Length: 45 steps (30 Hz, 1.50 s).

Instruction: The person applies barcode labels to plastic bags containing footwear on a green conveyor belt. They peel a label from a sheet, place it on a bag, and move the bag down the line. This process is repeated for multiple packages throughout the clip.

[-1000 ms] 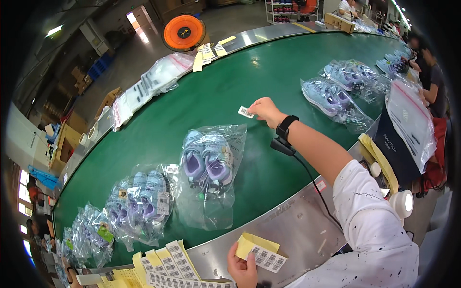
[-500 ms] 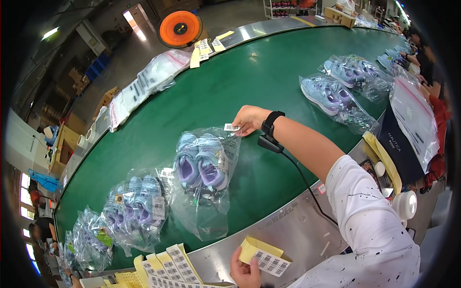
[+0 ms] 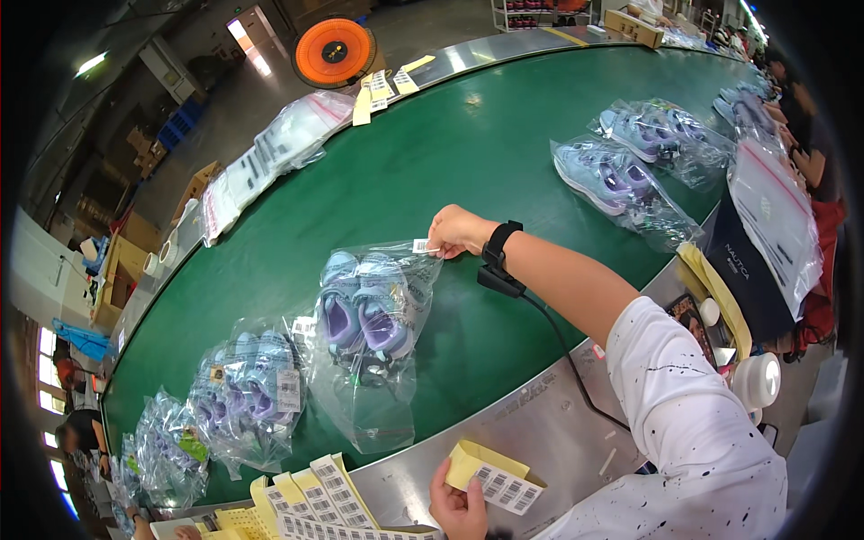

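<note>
right hand [image 3: 457, 232]: thumb and fingers pinched closed on 1 small white barcode label [image 3: 420, 246], at the upper right corner of 1 clear plastic bag [image 3: 382, 427]; the bag, with 2 light blue shoes [image 3: 382, 306] inside, lies on the green belt [image 3: 490, 346], below and left of that hand. left hand [image 3: 459, 511]: fingers curled closed on 1 folded yellow label strip [image 3: 495, 477] with white barcode labels, more label sheets [image 3: 335, 493] just to its left.
</note>
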Motion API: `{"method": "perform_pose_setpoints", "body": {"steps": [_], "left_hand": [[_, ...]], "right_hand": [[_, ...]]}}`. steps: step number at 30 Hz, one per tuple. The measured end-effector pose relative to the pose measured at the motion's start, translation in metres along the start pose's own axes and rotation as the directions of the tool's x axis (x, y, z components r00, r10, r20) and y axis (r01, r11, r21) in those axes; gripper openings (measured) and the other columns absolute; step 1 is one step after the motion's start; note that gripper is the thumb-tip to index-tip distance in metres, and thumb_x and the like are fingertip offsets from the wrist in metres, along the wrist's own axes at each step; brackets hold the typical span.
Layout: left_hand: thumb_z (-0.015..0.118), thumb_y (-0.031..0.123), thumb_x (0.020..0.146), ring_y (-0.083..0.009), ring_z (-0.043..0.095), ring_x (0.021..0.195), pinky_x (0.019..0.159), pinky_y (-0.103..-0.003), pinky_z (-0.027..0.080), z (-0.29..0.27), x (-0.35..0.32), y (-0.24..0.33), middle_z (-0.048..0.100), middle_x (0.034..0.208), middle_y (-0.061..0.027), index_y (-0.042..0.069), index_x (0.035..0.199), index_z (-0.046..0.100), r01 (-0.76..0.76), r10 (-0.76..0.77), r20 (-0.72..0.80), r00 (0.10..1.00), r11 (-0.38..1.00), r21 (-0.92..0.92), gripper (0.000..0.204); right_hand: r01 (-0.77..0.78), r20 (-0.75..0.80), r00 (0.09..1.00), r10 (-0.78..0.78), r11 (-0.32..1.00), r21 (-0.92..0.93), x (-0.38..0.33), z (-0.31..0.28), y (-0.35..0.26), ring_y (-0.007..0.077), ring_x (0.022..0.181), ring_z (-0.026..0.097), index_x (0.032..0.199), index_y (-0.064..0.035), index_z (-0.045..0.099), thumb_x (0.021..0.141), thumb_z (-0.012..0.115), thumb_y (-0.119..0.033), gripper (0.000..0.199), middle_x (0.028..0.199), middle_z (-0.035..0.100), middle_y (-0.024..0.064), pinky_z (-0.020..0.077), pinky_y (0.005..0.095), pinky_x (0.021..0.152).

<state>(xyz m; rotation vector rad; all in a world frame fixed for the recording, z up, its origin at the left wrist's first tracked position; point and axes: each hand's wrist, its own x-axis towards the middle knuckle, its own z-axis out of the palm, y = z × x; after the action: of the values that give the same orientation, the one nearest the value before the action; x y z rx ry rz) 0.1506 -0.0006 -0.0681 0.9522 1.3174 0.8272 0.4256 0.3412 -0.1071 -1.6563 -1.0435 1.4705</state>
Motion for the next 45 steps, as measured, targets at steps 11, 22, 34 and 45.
{"method": "perform_pose_setpoints", "body": {"steps": [11, 22, 34, 45], "left_hand": [[0.055, 0.002, 0.090, -0.0213, 0.056, 0.105, 0.089, -0.031, 0.045, 0.004, 0.003, 0.005, 0.055, 0.119, -0.0165, -0.004, 0.131, 0.038, -0.015, 0.018, -0.043, 0.999, 0.998, 0.057, 0.044], [0.058, 0.001, 0.090, -0.0224, 0.057, 0.103, 0.087, -0.031, 0.046, 0.012, 0.004, 0.008, 0.054, 0.119, -0.0171, -0.003, 0.133, 0.037, -0.144, 0.144, -0.034, 0.989, 0.990, -0.006, 0.048], [0.054, -0.003, 0.089, -0.0188, 0.059, 0.096, 0.080, -0.029, 0.049, 0.023, 0.012, 0.008, 0.058, 0.113, -0.0153, -0.001, 0.135, 0.035, -0.324, 0.318, -0.058, 0.946, 0.937, -0.130, 0.050], [0.055, -0.002, 0.087, -0.0130, 0.062, 0.081, 0.066, -0.023, 0.050, 0.010, 0.010, 0.050, 0.064, 0.100, -0.0141, 0.002, 0.128, 0.040, -0.369, 0.364, -0.124, 0.923, 0.929, -0.020, 0.044]], "right_hand": [[0.151, -0.093, 0.987, -0.130, 0.949, 0.277, -0.024, -0.019, 0.011, 0.0200, 0.068, 0.062, 0.135, 0.0039, 0.031, 0.081, 0.052, 0.009, 0.058, 0.083, 0.062, 0.0169, 0.0549, 0.0316, 0.058], [-0.176, -0.696, 0.484, -0.531, 0.720, -0.671, -0.126, -0.275, 0.066, 0.0366, 0.107, 0.055, 0.122, -0.0124, 0.055, 0.070, 0.069, -0.030, 0.057, 0.113, 0.059, 0.0195, 0.0432, 0.0436, 0.092], [0.231, -0.318, 0.759, -0.568, 0.692, -0.684, -0.105, -0.055, 0.053, 0.0431, 0.100, 0.055, 0.136, -0.0146, 0.041, 0.072, 0.064, -0.021, 0.069, 0.111, 0.053, 0.0283, 0.0462, 0.0436, 0.088], [0.768, 0.236, 0.640, -0.731, 0.606, -0.209, -0.262, 0.063, 0.012, 0.0313, 0.091, 0.059, 0.103, 0.0029, 0.060, 0.081, 0.063, -0.015, 0.029, 0.097, 0.063, 0.0166, 0.0469, 0.0382, 0.081]]}}
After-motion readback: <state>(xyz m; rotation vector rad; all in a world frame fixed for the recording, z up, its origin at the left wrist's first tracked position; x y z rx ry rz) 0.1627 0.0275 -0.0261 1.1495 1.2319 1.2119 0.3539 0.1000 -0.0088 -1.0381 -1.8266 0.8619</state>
